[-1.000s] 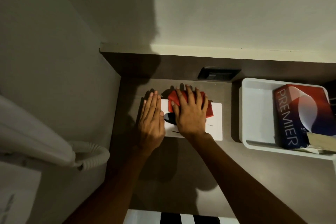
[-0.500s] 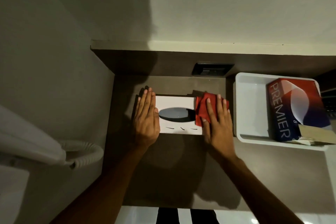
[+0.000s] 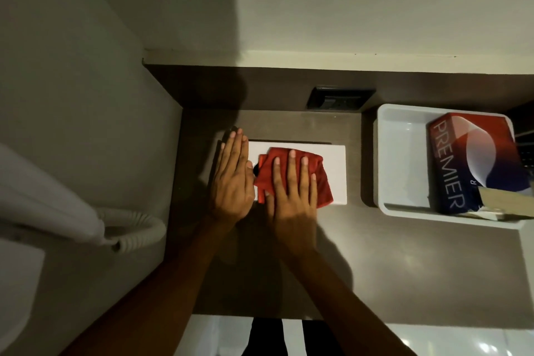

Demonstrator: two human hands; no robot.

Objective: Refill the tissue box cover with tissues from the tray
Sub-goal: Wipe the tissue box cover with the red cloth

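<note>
A white tissue box cover (image 3: 336, 170) lies flat on the brown counter (image 3: 375, 254). My left hand (image 3: 232, 179) rests flat on its left end, fingers together. My right hand (image 3: 291, 188) presses a red cloth (image 3: 325, 182) flat against the cover's top, hiding the oval slot. To the right, a white tray (image 3: 401, 159) holds a red and blue PREMIER tissue pack (image 3: 468, 159).
A white wall phone with a coiled cord (image 3: 130, 228) hangs at the left. A dark socket plate (image 3: 339, 98) sits in the counter's back panel. A tan card-like piece (image 3: 505, 202) lies over the tissue pack's near corner.
My right hand has slid the red cloth from the cover's right end back to the left, over the oval slot. My left hand stayed on the left end.
</note>
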